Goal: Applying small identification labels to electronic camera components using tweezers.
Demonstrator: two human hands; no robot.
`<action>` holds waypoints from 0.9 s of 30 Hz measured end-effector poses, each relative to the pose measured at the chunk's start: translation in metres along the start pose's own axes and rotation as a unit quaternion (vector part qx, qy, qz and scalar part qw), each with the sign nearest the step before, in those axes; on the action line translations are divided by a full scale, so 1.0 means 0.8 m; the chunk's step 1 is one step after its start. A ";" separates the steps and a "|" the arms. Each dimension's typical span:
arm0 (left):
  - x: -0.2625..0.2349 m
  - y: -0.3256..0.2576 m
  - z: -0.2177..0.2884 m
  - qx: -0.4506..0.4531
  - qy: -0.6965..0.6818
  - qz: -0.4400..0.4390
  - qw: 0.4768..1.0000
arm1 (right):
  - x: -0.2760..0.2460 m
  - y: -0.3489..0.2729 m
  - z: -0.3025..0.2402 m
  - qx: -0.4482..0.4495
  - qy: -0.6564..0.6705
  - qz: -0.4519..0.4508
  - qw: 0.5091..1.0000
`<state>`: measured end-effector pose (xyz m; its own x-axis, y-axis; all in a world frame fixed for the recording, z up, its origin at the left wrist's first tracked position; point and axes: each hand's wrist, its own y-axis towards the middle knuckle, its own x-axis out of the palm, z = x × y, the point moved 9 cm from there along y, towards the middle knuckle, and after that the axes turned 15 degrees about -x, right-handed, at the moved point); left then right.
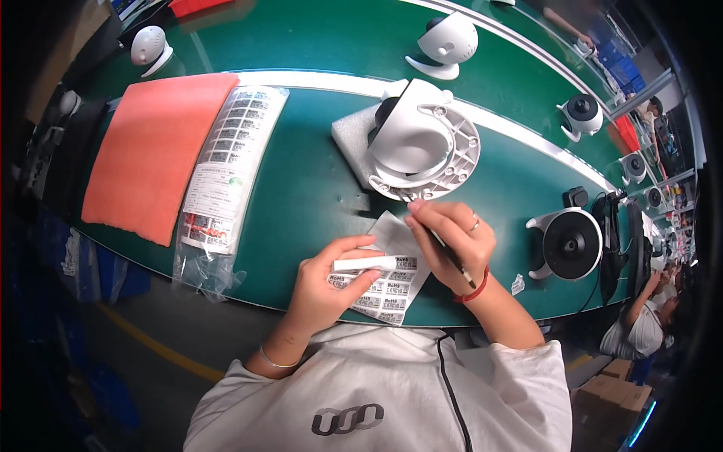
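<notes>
My left hand point(325, 285) pinches a sheet of printed labels point(393, 292), whose upper part is bent over into a white strip. In my right hand point(459, 239) is a slim dark pen-like tool point(453, 258), held like a pen; its tip, near my fingertips, is too small to make out. Just beyond that hand a white camera point(413, 143) lies tipped on a white foam block point(351, 139), with the ribbed underside of its round base turned up toward me. The right fingertips are close to the base's near rim.
An orange foam sheet point(154, 158) and a plastic-bagged stack of label sheets point(226, 162) lie on the left. Another camera point(571, 245) stands at the right beside black cables. More cameras stand on the green belt point(316, 45) beyond a white rail. Other people work at far right.
</notes>
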<state>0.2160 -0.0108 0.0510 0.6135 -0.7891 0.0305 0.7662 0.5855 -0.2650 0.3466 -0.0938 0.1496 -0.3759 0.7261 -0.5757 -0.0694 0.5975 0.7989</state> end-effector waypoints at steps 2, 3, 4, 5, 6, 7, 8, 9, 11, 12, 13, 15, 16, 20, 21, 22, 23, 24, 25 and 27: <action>-0.003 -0.006 0.004 0.000 0.016 0.008 1.000 | -0.008 0.012 -0.010 0.000 0.001 -0.009 1.000; -0.006 -0.010 0.001 -0.003 0.040 0.018 0.999 | -0.016 0.018 -0.017 0.012 0.009 -0.017 1.000; -0.005 -0.009 0.004 0.007 0.063 0.027 0.998 | -0.026 0.019 -0.013 0.027 0.048 0.003 0.998; -0.006 -0.013 0.001 0.023 0.075 0.030 0.996 | -0.035 0.023 -0.010 0.063 0.100 0.005 0.993; -0.007 -0.010 -0.003 0.022 0.057 0.023 0.998 | -0.047 0.032 0.002 0.098 0.168 0.019 0.981; -0.008 -0.012 -0.009 0.014 0.040 0.016 0.999 | -0.060 0.039 0.013 0.091 0.220 0.085 0.967; -0.009 -0.014 -0.006 0.025 0.042 0.014 0.999 | -0.076 0.054 0.020 0.105 0.247 0.125 0.955; -0.010 -0.016 -0.004 0.034 0.044 0.014 0.998 | -0.084 0.070 0.036 0.124 0.261 0.156 0.945; -0.011 -0.017 -0.006 0.041 0.037 0.018 0.998 | -0.082 0.110 0.069 0.175 0.242 0.130 0.945; -0.008 -0.018 -0.001 0.042 0.037 0.014 0.998 | -0.077 0.118 0.100 0.209 0.190 0.074 0.957; -0.004 -0.017 0.002 0.044 0.038 0.008 0.998 | -0.061 0.124 0.134 0.215 0.191 0.022 0.957; -0.002 -0.015 0.002 0.046 0.047 0.012 0.998 | -0.002 0.110 0.188 0.293 0.145 -0.194 0.925; -0.003 -0.015 0.002 0.049 0.051 0.016 0.997 | 0.021 0.102 0.190 0.329 0.169 -0.272 0.889; -0.002 -0.011 0.000 0.040 0.054 0.017 0.998 | 0.068 0.080 0.198 0.299 0.197 -0.379 0.854; -0.001 -0.010 0.002 0.047 0.054 0.016 0.997 | 0.068 0.069 0.211 0.336 0.177 -0.421 0.824; -0.002 -0.011 0.003 0.053 0.055 0.016 0.997 | 0.069 0.072 0.206 0.335 0.178 -0.421 0.824; -0.003 -0.011 0.004 0.054 0.056 0.017 0.997 | 0.068 0.081 0.199 0.317 0.184 -0.407 0.837; -0.002 -0.012 0.005 0.057 0.064 0.017 0.996 | 0.067 0.089 0.194 0.298 0.190 -0.392 0.849; -0.004 -0.013 0.006 0.060 0.073 0.020 0.995 | 0.069 0.091 0.193 0.296 0.192 -0.391 0.850; -0.007 -0.016 0.004 0.052 0.075 0.021 0.996 | 0.076 0.088 0.196 0.339 0.229 -0.382 0.829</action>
<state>0.2037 -0.0133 0.0571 0.6158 -0.7780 -0.1247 0.7612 0.6283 -0.1608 0.4634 0.0459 0.1435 -0.7836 -0.0655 -0.6178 0.0274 0.9898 -0.1396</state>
